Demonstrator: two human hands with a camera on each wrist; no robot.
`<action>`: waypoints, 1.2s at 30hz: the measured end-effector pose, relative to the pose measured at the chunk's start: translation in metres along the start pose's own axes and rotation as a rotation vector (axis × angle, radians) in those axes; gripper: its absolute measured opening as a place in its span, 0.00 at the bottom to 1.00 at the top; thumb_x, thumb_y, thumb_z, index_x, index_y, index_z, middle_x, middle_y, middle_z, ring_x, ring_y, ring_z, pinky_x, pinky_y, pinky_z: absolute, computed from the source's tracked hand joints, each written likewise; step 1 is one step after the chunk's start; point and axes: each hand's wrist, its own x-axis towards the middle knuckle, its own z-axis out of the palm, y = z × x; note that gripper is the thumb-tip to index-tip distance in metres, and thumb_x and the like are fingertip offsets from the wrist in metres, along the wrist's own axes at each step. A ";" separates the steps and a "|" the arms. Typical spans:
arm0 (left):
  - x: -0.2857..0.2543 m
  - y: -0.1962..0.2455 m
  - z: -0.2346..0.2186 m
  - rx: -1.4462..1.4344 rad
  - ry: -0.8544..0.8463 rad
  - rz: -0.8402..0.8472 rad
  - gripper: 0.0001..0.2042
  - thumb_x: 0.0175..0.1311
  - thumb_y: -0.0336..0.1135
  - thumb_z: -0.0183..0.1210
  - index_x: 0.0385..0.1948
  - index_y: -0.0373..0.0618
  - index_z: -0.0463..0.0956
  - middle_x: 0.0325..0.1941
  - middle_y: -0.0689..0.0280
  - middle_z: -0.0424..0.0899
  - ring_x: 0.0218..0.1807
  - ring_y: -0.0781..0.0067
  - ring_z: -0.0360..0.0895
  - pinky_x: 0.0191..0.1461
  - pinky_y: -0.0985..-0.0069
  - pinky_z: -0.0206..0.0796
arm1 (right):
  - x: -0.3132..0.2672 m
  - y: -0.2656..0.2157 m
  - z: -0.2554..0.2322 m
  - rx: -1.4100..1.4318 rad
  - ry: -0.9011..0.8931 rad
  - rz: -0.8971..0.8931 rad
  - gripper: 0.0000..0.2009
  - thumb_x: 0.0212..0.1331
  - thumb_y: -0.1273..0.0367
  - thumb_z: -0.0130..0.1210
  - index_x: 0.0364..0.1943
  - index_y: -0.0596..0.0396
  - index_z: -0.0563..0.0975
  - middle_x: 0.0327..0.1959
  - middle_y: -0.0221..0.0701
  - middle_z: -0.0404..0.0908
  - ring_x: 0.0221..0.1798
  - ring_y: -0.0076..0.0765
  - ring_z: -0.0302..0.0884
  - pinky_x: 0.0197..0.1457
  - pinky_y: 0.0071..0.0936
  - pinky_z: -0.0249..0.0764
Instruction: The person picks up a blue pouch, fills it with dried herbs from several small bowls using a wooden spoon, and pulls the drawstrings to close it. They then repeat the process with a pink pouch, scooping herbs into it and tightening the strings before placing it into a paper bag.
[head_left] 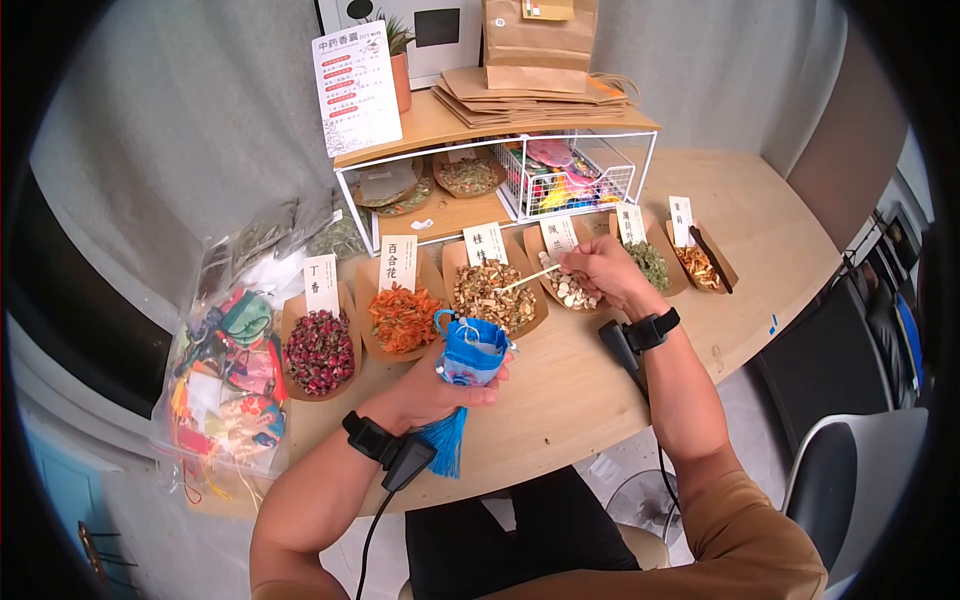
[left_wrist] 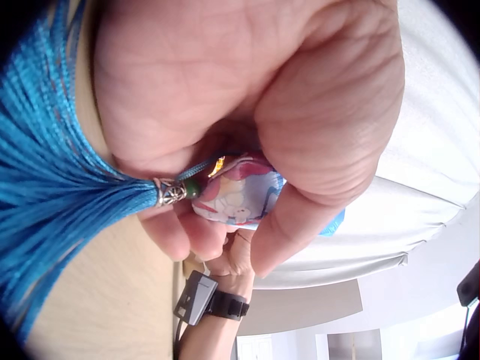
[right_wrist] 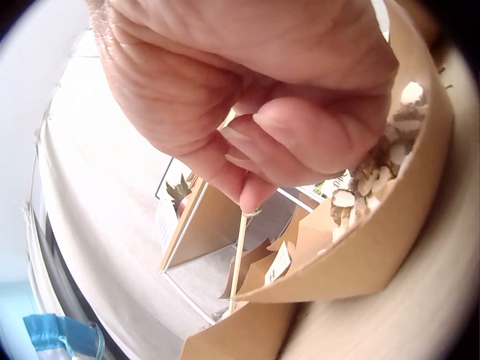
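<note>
My left hand (head_left: 425, 388) grips a small blue drawstring sachet (head_left: 473, 350), its mouth upward. A blue tassel (left_wrist: 82, 187) hangs below, joined through a green bead (left_wrist: 193, 187) in the left wrist view. With thumb and fingertips my right hand (head_left: 600, 272) pinches a thin pale wooden stick (right_wrist: 240, 255). The stick slants left over a paper tray of chopped brown and yellow herbs (head_left: 490, 297), and its far end is hard to make out among them. Close under the right hand is a tray of pale sliced root (head_left: 575, 294).
Left in the row are trays of dried rosebuds (head_left: 319, 352) and orange petals (head_left: 402, 318); rightward, green leaves (head_left: 650, 266) and a tray with a black spoon (head_left: 712, 262). A plastic bag of sachets (head_left: 225, 390) lies far left. A wooden shelf (head_left: 440, 125) stands behind.
</note>
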 end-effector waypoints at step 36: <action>0.001 -0.002 0.000 -0.018 0.005 0.027 0.25 0.50 0.21 0.68 0.53 0.43 0.72 0.46 0.68 0.78 0.49 0.78 0.75 0.51 0.77 0.70 | -0.030 -0.015 0.009 0.198 -0.278 -0.276 0.09 0.60 0.70 0.61 0.25 0.60 0.78 0.14 0.22 0.70 0.15 0.14 0.59 0.17 0.16 0.54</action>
